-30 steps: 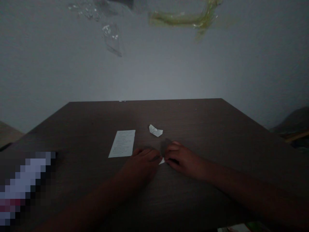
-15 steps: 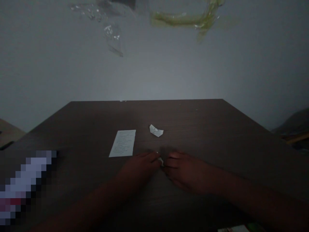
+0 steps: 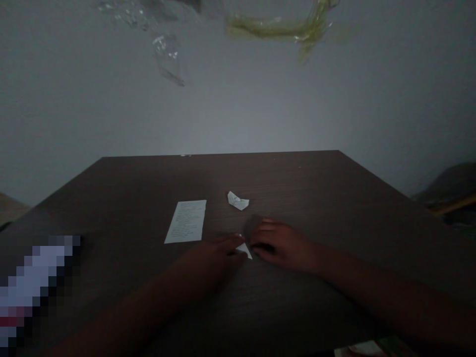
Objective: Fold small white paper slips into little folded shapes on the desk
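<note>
A small white paper piece [image 3: 244, 250] lies on the dark wood-grain table [image 3: 297, 188] between my hands. My left hand [image 3: 213, 256] is to its left, with the fingertips over its left end, though the dim light hides any grip. Just to its right, my right hand [image 3: 278, 246] rests with curled fingers and holds nothing visible. Farther ahead lies a crumpled, folded white paper [image 3: 238, 201]. A printed paper slip [image 3: 185, 221] lies flat to the left of it, beyond my left hand.
A blurred, pixelated object [image 3: 37, 287] covers the lower left of the table. Something colourful [image 3: 372, 349] pokes in at the bottom edge. A grey wall [image 3: 238, 109] stands behind the table, with plastic film and yellow-green tape [image 3: 278, 27] above. A dark shape [image 3: 449, 186] sits to the right.
My hands have parted slightly, so more of the small white paper shows between them. It now points down and to the right. The folded paper and printed slip have not moved.
</note>
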`<state>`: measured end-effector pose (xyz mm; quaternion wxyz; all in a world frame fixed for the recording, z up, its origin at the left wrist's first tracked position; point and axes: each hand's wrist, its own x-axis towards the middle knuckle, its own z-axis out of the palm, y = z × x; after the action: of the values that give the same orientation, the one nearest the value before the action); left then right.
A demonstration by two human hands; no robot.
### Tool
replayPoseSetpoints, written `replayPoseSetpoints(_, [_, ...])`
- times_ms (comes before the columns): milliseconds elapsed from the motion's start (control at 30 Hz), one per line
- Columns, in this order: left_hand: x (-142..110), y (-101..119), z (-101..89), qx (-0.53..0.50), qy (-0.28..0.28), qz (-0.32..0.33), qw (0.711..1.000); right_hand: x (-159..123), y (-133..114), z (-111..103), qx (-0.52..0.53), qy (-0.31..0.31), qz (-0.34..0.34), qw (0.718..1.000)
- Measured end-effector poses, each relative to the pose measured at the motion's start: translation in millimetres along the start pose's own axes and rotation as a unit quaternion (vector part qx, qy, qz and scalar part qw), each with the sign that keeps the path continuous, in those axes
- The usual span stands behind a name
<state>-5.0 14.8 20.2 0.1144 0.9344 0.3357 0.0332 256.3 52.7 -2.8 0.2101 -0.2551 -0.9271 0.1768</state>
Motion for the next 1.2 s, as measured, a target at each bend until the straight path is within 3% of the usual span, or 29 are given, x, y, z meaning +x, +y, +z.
replayPoseSetpoints(133, [2,-1,0.9,0.011,-0.013,0.019,1.0,1,2,8,0.006,0.012,0.024,1.0])
replayPoseSetpoints(433, [2,-1,6.2,-0.01,0.014,0.02,1.0,2,-3,12,-0.013,0.021,0.049,0.999])
replayPoseSetpoints(567, [2,0,2.1,0.013,-0.013,0.022,1.0,6,-5,16,-0.009,0.029,0.072,0.997])
replayPoseSetpoints(967, [4,6,-7.5,-0.01,-0.039,-0.007,0.999,3,-4,7,0.017,-0.015,0.06,0.998])
replayPoseSetpoints(1200, [2,1,-2.9,-0.013,-0.042,0.01,0.999,3,-3,10,0.041,0.007,0.061,0.997])
